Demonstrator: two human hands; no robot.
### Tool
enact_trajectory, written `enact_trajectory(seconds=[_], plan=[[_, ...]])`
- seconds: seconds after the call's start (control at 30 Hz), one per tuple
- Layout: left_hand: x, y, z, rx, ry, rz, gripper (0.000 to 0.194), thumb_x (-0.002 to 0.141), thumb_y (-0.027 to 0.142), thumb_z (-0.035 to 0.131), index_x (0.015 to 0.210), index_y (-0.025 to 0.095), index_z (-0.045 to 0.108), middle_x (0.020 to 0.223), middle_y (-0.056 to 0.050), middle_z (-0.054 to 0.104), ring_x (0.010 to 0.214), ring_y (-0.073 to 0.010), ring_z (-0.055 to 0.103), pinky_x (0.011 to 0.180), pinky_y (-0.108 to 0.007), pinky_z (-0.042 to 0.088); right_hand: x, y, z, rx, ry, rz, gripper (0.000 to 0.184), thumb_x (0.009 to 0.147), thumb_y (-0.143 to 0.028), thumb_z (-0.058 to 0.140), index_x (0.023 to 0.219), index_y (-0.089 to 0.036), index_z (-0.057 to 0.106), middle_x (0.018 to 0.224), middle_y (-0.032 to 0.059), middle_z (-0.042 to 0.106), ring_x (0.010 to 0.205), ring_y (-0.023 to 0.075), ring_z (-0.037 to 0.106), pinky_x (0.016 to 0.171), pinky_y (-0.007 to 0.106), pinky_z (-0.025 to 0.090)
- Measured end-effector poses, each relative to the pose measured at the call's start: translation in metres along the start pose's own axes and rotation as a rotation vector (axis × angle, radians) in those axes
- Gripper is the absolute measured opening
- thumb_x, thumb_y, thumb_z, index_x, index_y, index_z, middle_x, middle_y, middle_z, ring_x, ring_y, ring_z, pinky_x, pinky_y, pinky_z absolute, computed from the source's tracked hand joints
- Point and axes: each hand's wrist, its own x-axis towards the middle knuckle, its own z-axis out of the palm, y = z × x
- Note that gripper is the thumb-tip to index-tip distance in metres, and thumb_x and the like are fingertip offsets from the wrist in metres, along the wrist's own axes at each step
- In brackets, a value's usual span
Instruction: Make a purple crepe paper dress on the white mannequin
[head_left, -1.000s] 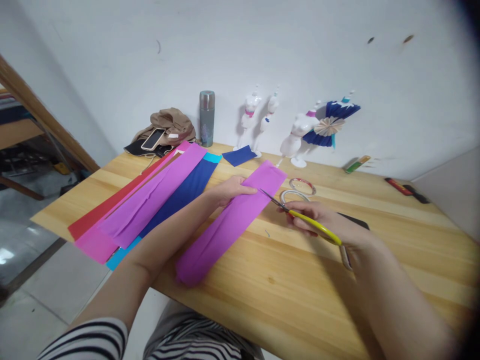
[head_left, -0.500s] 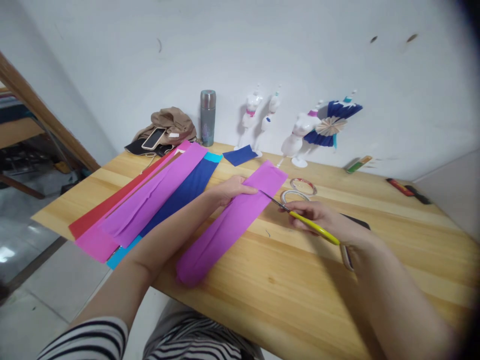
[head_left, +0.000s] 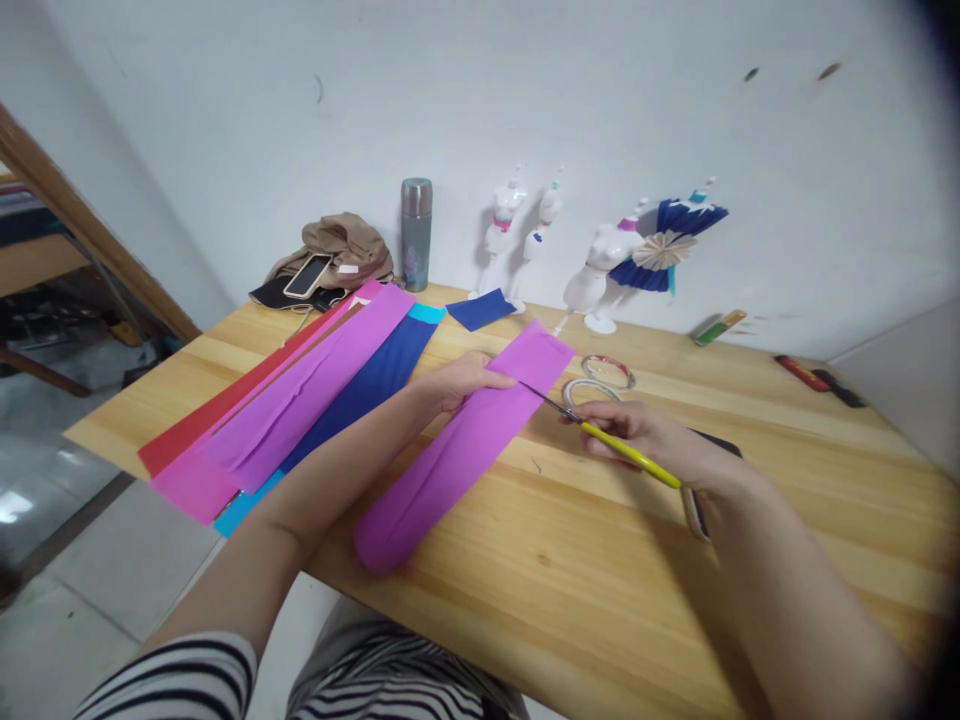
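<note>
A long folded strip of purple crepe paper point(head_left: 465, 455) lies slantwise over the table's front part, its near end rounded at the edge. My left hand point(head_left: 472, 380) grips it near the far end, thumb on top. My right hand point(head_left: 630, 435) is closed around yellow-handled scissors point(head_left: 626, 453). Their dark blades reach across the strip from its right edge, the tips close to my left thumb. Just beyond my right hand are a white tape roll point(head_left: 589, 392) and a second, reddish ring of tape point(head_left: 609, 371). A dark flat object point(head_left: 716, 443) is partly hidden under my right wrist.
Red, pink, purple and blue paper sheets point(head_left: 352, 400) lie at the left. Behind them are a brown cloth point(head_left: 341, 245), a phone point(head_left: 308, 276) and a grey flask point(head_left: 416, 235). Small white dress forms point(head_left: 600, 260) stand along the wall near a blue paper piece point(head_left: 480, 310).
Almost nothing differs. Both hands, the scissors and the purple strip keep their places, with only a very slight shift of the view.
</note>
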Motion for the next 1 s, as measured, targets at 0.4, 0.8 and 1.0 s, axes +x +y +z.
enact_trajectory(seconds=[0.4, 0.8, 1.0], plan=[[0.000, -0.001, -0.001, 0.054, 0.025, -0.036, 0.036, 0.073, 0.014, 0.075, 0.109, 0.011, 0.069, 0.086, -0.006, 0.073, 0.070, -0.0140, 0.067, 0.075, -0.028, 0.054, 0.002, 0.002, 0.001, 0.007, 0.029, 0.023, 0.059, 0.074, -0.059, 0.075, 0.115, -0.017, 0.066, 0.056, -0.0085, 0.042, 0.044, 0.0055, 0.030, 0.043, 0.023, 0.020], [0.003, -0.002, -0.006, 0.048, -0.019, -0.028, 0.034, 0.071, 0.015, 0.077, 0.104, 0.010, 0.071, 0.090, -0.007, 0.073, 0.073, -0.0143, 0.067, 0.075, -0.029, 0.053, 0.003, 0.007, -0.001, -0.008, 0.044, -0.005, 0.057, 0.075, -0.064, 0.074, 0.112, -0.020, 0.069, 0.054, -0.0077, 0.040, 0.043, 0.0072, 0.029, 0.044, 0.025, 0.022], [0.005, -0.005, -0.007, 0.018, -0.014, -0.037, 0.027, 0.070, 0.011, 0.076, 0.096, 0.011, 0.071, 0.084, -0.005, 0.073, 0.071, -0.0138, 0.067, 0.075, -0.029, 0.053, 0.005, 0.011, -0.001, -0.050, 0.091, -0.106, 0.046, 0.079, -0.060, 0.072, 0.105, -0.023, 0.068, 0.072, -0.0005, 0.053, 0.061, 0.0139, 0.047, 0.056, 0.029, 0.038]])
